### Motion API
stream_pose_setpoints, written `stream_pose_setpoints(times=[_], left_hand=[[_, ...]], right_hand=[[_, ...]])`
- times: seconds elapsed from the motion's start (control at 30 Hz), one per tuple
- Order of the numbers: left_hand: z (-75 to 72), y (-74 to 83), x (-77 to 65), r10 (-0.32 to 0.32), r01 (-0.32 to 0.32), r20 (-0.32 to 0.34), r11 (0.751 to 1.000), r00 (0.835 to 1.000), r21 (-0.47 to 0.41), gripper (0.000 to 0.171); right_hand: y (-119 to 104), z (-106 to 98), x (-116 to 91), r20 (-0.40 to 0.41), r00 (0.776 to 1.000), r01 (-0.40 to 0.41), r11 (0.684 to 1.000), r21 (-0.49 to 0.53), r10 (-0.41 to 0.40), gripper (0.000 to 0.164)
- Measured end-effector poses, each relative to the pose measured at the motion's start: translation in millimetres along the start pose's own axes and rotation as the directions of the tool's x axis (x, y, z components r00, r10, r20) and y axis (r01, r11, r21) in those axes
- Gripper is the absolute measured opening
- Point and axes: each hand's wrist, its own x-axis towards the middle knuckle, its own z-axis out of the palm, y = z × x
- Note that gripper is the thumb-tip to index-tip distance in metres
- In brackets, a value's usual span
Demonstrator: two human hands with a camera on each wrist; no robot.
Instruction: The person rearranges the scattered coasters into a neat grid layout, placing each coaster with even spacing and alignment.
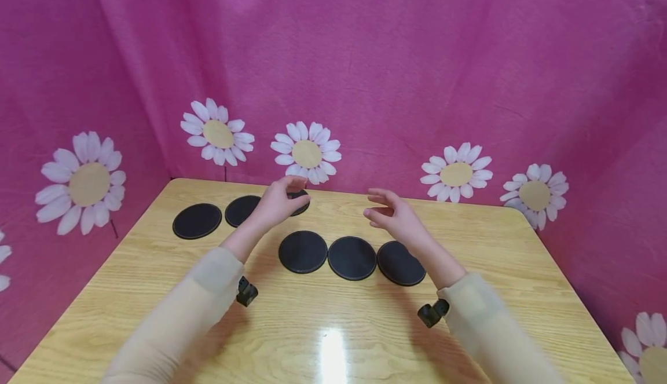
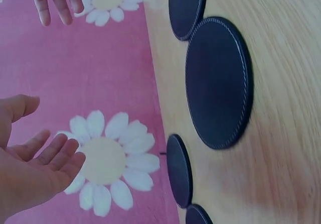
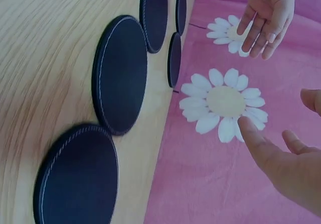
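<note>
Several round black coasters with stitched rims lie flat on the wooden table in two rows. In the head view, the front row has a left coaster (image 1: 303,252), a middle coaster (image 1: 351,258) and a right coaster (image 1: 400,263), side by side. The back row shows a far-left coaster (image 1: 197,220), a second one (image 1: 242,210) and a third (image 1: 299,203), partly covered by my left hand (image 1: 276,203). That hand hovers above the table, fingers relaxed, holding nothing. My right hand (image 1: 397,217) hangs over the right front coaster, its fingers loosely bent and holding nothing.
A pink cloth (image 1: 365,83) with white daisies stands behind and beside the wooden table (image 1: 292,326). Small black cameras (image 1: 247,292) sit at both wrists, below the light sleeves (image 1: 182,308). Light glares off the table's front part.
</note>
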Motion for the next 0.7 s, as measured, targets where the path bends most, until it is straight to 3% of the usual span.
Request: stream_pose_setpoints(times=[0.43, 0.7], left_hand=[[-12.1, -31.2, 2.8, -0.044, 0.04, -0.158, 0.999, 0.986, -0.028, 0.05], [-14.9, -51.4, 7.0, -0.094, 0.097, -0.212, 0.995, 0.973, 0.002, 0.052]], right_hand=[[3.2, 27.8, 30.1, -0.057, 0.998, 0.018, 0.99, 0.143, -0.01, 0.059], [5.2, 47.7, 51.1, -0.042, 0.997, -0.049, 0.958, 0.281, 0.063, 0.059]])
